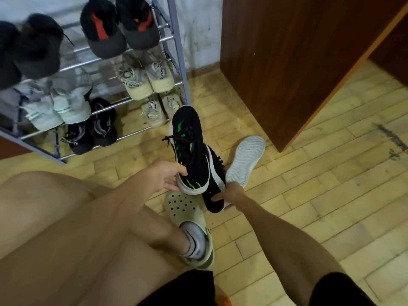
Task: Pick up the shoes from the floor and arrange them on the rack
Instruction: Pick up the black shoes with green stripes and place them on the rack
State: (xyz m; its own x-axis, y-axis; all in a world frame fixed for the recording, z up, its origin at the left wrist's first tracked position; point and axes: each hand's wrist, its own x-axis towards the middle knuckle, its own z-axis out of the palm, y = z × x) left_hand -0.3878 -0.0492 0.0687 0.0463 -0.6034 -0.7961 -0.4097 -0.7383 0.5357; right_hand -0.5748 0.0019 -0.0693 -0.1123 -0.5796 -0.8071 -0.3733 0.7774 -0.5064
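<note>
Near the middle of the scene, just beyond your knees, your left hand pinches the heel end of a black knit sneaker with green streaks and a white rubber sole, thumb on the upper and fingers curled beneath the sole. You hold it by the heel so the toe points far, towards the grey metal-tube shoe rack at the far left, which probably lets it slide onto the rails toe first. The sneaker is lifted and tilted up, clear of the yellow wooden block floor.

Just right of it, your right hand grips the matching black sneaker at its near end, fingers wrapped round its side; this one sits lower, partly hidden behind the first, and whether it touches the floor cannot be told. Taking one in each hand looks like a way to carry the pair together.

Right of both lies a shoe turned over with its white ribbed sole facing up, so it likely needs righting before it goes up. Its mate is not visible.

Every tier of the rack carries pairs with their toes towards you, dark ones on top and pale ones below, so you must look for a gap. Your foot in a beige holed clog rests just near of the sneakers, and a brown wooden cabinet stands at the far right, well apart from the rack
</note>
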